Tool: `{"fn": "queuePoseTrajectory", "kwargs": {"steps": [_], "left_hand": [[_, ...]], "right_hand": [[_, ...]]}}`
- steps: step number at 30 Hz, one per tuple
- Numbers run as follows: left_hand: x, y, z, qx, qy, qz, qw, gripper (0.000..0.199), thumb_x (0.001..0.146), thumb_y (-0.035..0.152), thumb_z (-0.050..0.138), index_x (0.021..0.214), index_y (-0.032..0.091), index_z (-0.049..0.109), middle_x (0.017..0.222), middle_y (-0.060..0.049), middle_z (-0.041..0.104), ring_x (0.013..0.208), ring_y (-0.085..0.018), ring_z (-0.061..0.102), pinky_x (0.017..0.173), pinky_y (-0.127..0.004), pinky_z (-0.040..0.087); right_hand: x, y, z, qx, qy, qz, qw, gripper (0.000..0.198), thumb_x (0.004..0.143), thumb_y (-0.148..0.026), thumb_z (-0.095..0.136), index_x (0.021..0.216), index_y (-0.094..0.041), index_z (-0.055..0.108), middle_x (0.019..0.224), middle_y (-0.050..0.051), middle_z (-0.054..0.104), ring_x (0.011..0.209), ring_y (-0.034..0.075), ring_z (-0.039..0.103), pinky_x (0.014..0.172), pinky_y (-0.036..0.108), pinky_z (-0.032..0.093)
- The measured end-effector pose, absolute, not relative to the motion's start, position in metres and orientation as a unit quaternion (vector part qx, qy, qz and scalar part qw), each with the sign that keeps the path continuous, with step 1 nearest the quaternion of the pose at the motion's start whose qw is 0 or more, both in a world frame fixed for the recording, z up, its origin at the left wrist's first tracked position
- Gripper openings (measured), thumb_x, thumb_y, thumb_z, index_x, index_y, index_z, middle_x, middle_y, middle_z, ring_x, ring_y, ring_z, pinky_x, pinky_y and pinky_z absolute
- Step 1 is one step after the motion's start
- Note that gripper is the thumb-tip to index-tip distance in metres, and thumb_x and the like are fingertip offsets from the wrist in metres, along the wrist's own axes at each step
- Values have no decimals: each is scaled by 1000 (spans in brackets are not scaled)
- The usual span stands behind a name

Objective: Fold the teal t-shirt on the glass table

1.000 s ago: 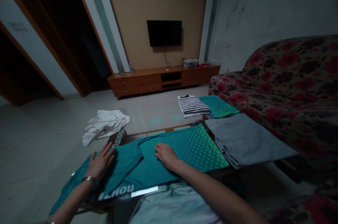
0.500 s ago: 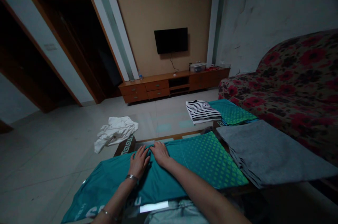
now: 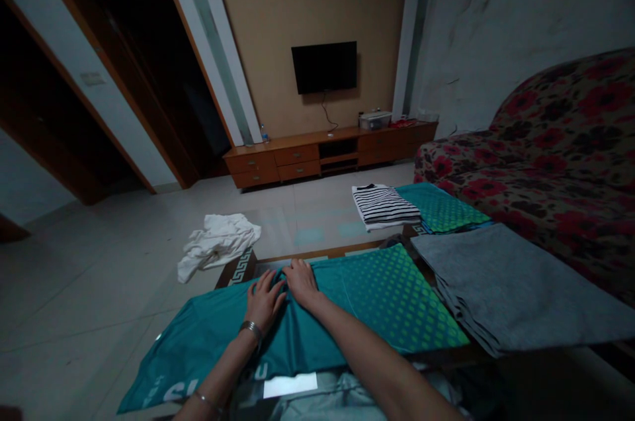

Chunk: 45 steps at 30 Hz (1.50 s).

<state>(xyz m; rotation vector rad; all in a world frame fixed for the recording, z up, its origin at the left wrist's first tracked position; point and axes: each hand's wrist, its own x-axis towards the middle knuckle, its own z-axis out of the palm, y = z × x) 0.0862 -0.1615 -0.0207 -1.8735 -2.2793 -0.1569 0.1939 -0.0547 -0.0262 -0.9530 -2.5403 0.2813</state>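
A teal shirt (image 3: 218,322) lies spread lengthwise before me, with white lettering near its left end and a green dotted pattern at its right end. On its middle rests my left hand (image 3: 265,298), fingers spread over the fabric, a metal bracelet at the wrist. Close beside it, my right hand (image 3: 301,283) bends its fingers on the shirt's far edge, the cloth bunched at its thumb. Creases run toward me from between both hands. The right fingertips are partly hidden.
A crumpled white garment (image 3: 218,242) lies beyond the shirt at left. Folded grey cloth (image 3: 520,288), a striped shirt (image 3: 384,206) and another folded teal garment (image 3: 439,206) lie at right, near the floral sofa (image 3: 550,163). Pale cloth (image 3: 327,404) shows below the shirt.
The view has tilted and shifted slightly. Both hands stay near the same place on the teal shirt, the left fingers a little more spread.
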Motion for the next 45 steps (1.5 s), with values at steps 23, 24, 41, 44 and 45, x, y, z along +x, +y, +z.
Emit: {"fn": "queuePoseTrajectory", "kwargs": {"steps": [23,24,41,44,45], "left_hand": [[80,-128,-18,-582,-810,21,67,39,93,35,36,124,24,56,146,-8,39,135,-25,31,104,-53,30],[79,-130,-17,-583,-810,6,69,39,93,35,36,125,24,56,146,-9,39,135,-25,31,103,-51,31],[74,-140,-42,-568,-823,-14,11,56,93,37,31,145,16,26,151,-13,26,140,-23,23,110,-48,25],[74,-142,-41,-568,-823,-6,13,57,93,40,28,145,14,27,151,-13,24,140,-23,22,110,-48,24],[74,-143,-40,-568,-823,-4,12,58,93,41,28,145,14,27,151,-13,24,140,-23,21,111,-48,23]], "right_hand": [[206,-63,-37,-277,-931,71,227,24,93,-24,41,105,-21,62,106,7,59,101,21,47,84,33,37],[205,-63,-38,-277,-930,74,229,24,93,-23,41,106,-21,61,107,7,59,102,21,47,84,34,38],[217,-62,-32,-217,-943,151,203,36,93,-25,42,126,-20,54,138,7,48,130,18,38,106,36,32],[239,-60,-37,-230,-935,165,213,38,92,-25,44,129,-21,51,140,6,46,131,18,38,108,35,31],[250,-57,-39,-240,-932,166,214,39,91,-25,45,129,-21,51,140,7,46,132,18,37,108,35,30]]}}
